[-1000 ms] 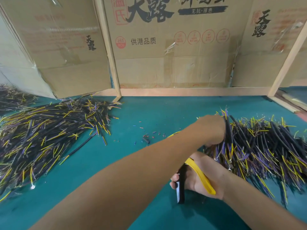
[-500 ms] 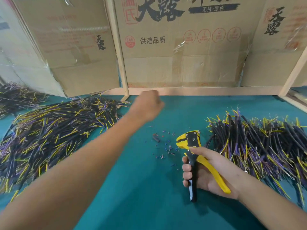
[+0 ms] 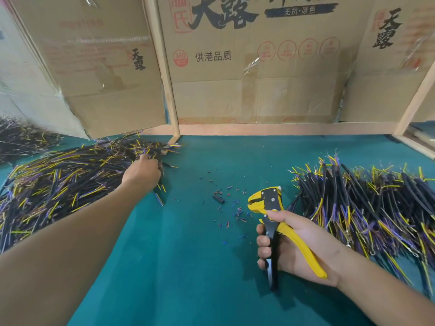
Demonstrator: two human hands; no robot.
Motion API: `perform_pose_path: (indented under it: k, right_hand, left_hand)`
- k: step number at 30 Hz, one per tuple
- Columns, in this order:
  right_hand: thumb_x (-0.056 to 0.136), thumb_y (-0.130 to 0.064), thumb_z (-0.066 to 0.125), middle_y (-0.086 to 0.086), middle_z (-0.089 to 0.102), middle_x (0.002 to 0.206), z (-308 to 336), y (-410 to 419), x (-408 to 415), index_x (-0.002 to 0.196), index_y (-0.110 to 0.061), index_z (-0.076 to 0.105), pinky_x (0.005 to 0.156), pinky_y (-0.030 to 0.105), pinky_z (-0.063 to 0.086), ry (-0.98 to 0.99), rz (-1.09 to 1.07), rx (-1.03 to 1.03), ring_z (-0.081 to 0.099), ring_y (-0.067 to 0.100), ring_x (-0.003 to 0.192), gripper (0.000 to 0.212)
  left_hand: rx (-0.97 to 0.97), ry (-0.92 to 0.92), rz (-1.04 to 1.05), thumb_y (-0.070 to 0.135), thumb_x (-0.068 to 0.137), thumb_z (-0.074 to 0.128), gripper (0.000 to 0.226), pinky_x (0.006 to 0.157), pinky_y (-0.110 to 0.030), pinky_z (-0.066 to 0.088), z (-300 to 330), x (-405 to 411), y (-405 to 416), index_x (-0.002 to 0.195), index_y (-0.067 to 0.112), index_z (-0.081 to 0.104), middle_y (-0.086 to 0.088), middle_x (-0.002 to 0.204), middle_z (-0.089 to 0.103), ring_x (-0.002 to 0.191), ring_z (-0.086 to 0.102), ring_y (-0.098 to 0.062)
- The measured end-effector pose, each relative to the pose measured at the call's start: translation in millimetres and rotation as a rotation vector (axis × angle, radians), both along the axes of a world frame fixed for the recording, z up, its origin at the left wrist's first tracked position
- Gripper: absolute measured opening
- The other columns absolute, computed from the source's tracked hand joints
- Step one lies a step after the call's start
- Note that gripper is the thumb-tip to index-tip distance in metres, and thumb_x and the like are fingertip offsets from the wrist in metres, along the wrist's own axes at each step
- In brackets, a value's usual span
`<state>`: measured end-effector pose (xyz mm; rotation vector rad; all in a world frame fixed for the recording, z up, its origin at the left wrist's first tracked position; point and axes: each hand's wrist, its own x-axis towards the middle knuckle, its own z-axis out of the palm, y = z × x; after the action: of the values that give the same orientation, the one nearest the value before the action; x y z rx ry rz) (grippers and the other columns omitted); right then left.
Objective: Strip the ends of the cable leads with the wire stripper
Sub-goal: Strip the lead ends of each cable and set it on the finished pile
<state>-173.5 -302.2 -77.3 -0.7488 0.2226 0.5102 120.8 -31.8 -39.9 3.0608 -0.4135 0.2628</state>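
The right hand (image 3: 296, 245) gripped the yellow-and-black wire stripper (image 3: 270, 208) over the green table (image 3: 188, 267). The left hand (image 3: 141, 172) rested on the left pile of black cable leads (image 3: 58, 184); I could not tell its grip.

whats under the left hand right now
The left hand rests on the left cable pile, black leads with yellow and purple ends. Its fingertips are buried, so any lead it pinches is hidden.
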Motion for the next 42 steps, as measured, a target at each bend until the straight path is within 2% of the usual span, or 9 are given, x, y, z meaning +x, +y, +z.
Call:
perform_pose_path:
  k: [5, 9, 13, 16, 18, 25, 32, 38, 42]
  right_hand:
    - [0.083, -0.037, 0.078, 0.012, 0.054, 0.078, 2.2, 0.4, -0.6, 0.088, -0.003, 0.071, 0.077, 0.05, 0.051, -0.002, 0.002, 0.001, 0.054, 0.03, 0.067, 0.034]
    - [0.078, -0.035, 0.082, 0.013, 0.053, 0.078, 5.0, 3.7, -2.8, 0.086, -0.003, 0.071, 0.074, 0.049, 0.052, -0.001, -0.02, -0.018, 0.052, 0.03, 0.065, 0.035]
    - [0.076, -0.034, 0.084, 0.013, 0.052, 0.078, 8.7, 4.8, -3.2, 0.086, -0.003, 0.07, 0.074, 0.049, 0.052, -0.013, -0.02, -0.039, 0.051, 0.03, 0.065, 0.035]
    - [0.07, -0.033, 0.087, 0.012, 0.051, 0.075, 8.7, 5.7, -2.2, 0.082, -0.003, 0.071, 0.071, 0.048, 0.053, 0.007, -0.041, -0.042, 0.05, 0.029, 0.063, 0.036]
    - [0.075, -0.034, 0.085, 0.012, 0.051, 0.077, 7.8, 4.7, -2.4, 0.084, -0.003, 0.071, 0.072, 0.048, 0.052, 0.006, -0.032, -0.024, 0.05, 0.029, 0.064, 0.035]
    - [0.078, -0.035, 0.082, 0.012, 0.052, 0.077, 7.2, 3.3, -2.5, 0.087, -0.003, 0.069, 0.074, 0.048, 0.052, -0.006, -0.016, -0.025, 0.052, 0.029, 0.065, 0.035]
    - [0.08, -0.035, 0.08, 0.012, 0.052, 0.078, 7.2, 3.0, -3.3, 0.089, -0.003, 0.068, 0.075, 0.049, 0.052, -0.025, -0.011, -0.036, 0.052, 0.03, 0.066, 0.035]
    - [0.08, -0.036, 0.08, 0.012, 0.053, 0.077, 3.3, 0.9, -0.1, 0.089, -0.003, 0.069, 0.076, 0.049, 0.052, -0.008, -0.005, -0.028, 0.053, 0.03, 0.066, 0.036]
    - [0.081, -0.036, 0.079, 0.012, 0.052, 0.077, 1.7, 0.0, 0.1, 0.089, -0.002, 0.069, 0.077, 0.05, 0.051, -0.012, -0.004, -0.023, 0.052, 0.03, 0.066, 0.036]
  left_hand:
    - [-0.002, -0.056, 0.033, 0.011, 0.089, 0.052, 0.021, 0.078, -0.043, 0.047, 3.7, -0.2, 8.5, 0.108, 0.005, 0.059, -0.019, 0.114, 0.059, 0.103, 0.06, -0.042]
    - [-0.337, -0.098, 0.095, 0.009, 0.088, 0.052, 0.014, 0.074, -0.038, 0.047, 11.2, -6.6, 11.0, 0.095, 0.01, 0.064, -0.02, 0.1, 0.065, 0.09, 0.061, -0.04]
    - [-1.065, -0.097, 0.113, 0.007, 0.089, 0.062, 0.009, 0.066, -0.03, 0.049, 23.3, -27.0, 3.5, 0.097, 0.01, 0.065, -0.008, 0.082, 0.062, 0.07, 0.059, -0.024]
    - [-1.856, 0.237, 0.15, -0.002, 0.096, 0.056, 0.008, 0.051, -0.017, 0.047, 27.2, -53.6, -8.0, 0.092, 0.003, 0.061, -0.007, 0.079, 0.058, 0.055, 0.055, -0.01]
    - [-2.118, 0.446, 0.043, -0.005, 0.099, 0.048, 0.017, 0.059, -0.014, 0.05, 25.8, -74.3, -15.8, 0.087, 0.004, 0.057, -0.006, 0.082, 0.057, 0.061, 0.056, -0.009]
    - [-1.854, 0.895, -0.406, 0.011, 0.085, 0.065, 0.004, 0.073, -0.026, 0.059, 8.3, -152.4, -59.8, 0.087, 0.014, 0.064, -0.005, 0.081, 0.067, 0.079, 0.071, -0.019]
    - [-1.672, 0.764, -0.572, 0.016, 0.084, 0.072, 0.014, 0.071, -0.027, 0.054, 16.3, -178.3, -67.9, 0.088, 0.01, 0.06, -0.006, 0.072, 0.063, 0.068, 0.06, -0.016]
    - [-1.576, 0.654, -0.542, 0.013, 0.083, 0.071, 0.036, 0.065, -0.029, 0.053, 17.8, -184.4, -72.2, 0.113, 0.009, 0.052, -0.004, 0.069, 0.061, 0.062, 0.061, -0.019]
    - [-1.507, 0.612, -0.528, 0.01, 0.099, 0.057, 0.008, 0.063, -0.03, 0.053, 13.9, -184.6, -74.1, 0.106, 0.01, 0.054, -0.001, 0.068, 0.061, 0.061, 0.06, -0.019]
